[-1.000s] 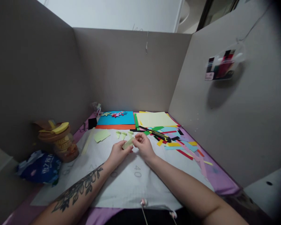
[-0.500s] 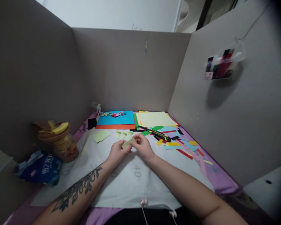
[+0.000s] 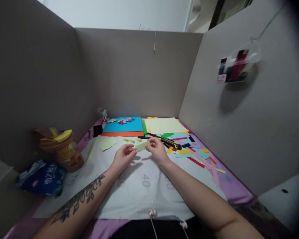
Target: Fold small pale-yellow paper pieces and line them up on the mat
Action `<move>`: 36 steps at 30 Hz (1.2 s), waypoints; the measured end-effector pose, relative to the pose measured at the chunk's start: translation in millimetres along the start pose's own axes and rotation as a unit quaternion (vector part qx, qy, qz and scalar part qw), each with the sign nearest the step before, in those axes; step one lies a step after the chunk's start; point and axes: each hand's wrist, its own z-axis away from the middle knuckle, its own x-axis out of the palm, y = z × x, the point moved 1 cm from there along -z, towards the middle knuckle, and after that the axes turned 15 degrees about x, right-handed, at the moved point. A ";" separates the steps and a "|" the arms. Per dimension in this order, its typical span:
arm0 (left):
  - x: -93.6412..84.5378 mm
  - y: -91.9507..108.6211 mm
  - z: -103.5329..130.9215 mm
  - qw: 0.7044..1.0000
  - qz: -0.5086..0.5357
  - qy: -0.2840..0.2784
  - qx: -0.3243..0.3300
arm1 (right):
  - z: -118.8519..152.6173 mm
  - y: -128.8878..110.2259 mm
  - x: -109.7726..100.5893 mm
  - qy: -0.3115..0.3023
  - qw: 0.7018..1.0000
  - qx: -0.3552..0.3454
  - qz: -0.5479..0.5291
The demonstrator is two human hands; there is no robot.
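A small pale green piece of paper (image 3: 143,146), folded or rectangular, is held up between my hands above the white sheet. My right hand (image 3: 158,151) pinches its right end between thumb and fingers. At its left edge, the curled fingers and thumb of my left hand (image 3: 124,156) meet the paper in a light pinch. Just beyond lie several small folded pale green pieces (image 3: 131,141). A stack of pale green paper squares (image 3: 108,143) rests to their left.
Coloured paper strips (image 3: 189,152) and a black-and-yellow utility knife (image 3: 170,142) lie right. Behind are paper stars (image 3: 123,121) on a blue sheet (image 3: 129,127) and a cream paper stack (image 3: 165,126). A brown-lidded cup (image 3: 68,152) and blue packet (image 3: 43,179) stand left.
Both hands have moved apart a little and slightly away from me. More of the pale green paper now shows between them, and the fingers of my left hand have shifted to its edge.
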 end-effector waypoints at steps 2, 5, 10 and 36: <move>1.5 0.4 0.6 1.000 -0.014 -0.014 0.013 | 2.6 4.0 3.6 -0.019 1.000 -0.004 0.007; 3.8 3.1 2.6 0.998 -0.056 -0.037 0.014 | 9.8 7.4 10.6 -0.050 0.998 -0.014 0.038; 3.0 4.3 3.8 0.997 -0.067 -0.031 0.016 | 20.5 3.4 15.0 -0.023 0.995 -0.066 0.072; 7.1 7.9 8.9 0.993 -0.101 -0.050 0.043 | 16.9 10.9 17.8 -0.004 0.998 -0.023 0.054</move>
